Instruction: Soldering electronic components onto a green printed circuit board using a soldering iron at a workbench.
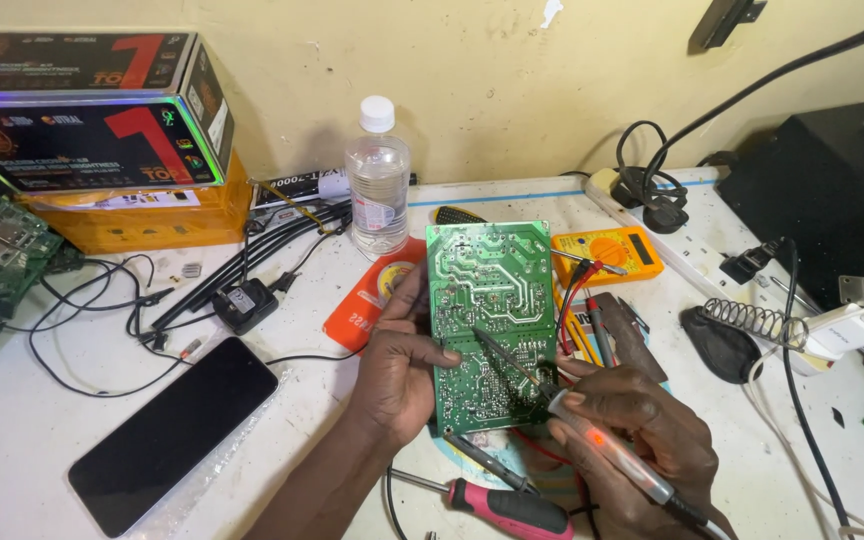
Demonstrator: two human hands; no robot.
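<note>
A green circuit board (488, 300) lies solder side up on the white table (32, 430) in the head view. My left hand (402, 370) grips its left edge, thumb on top of the board. My right hand (632, 425) holds a soldering iron (592, 440) with a glowing orange light. Its thin tip rests on the board's lower middle.
A pink-handled screwdriver (507, 507) lies below the board. A yellow multimeter (607, 252) with probes sits to the right, beside a coiled iron stand (752, 325) and a power strip (672, 225). A clear bottle (378, 180), a black phone (174, 430), cables and boxes (92, 130) lie left.
</note>
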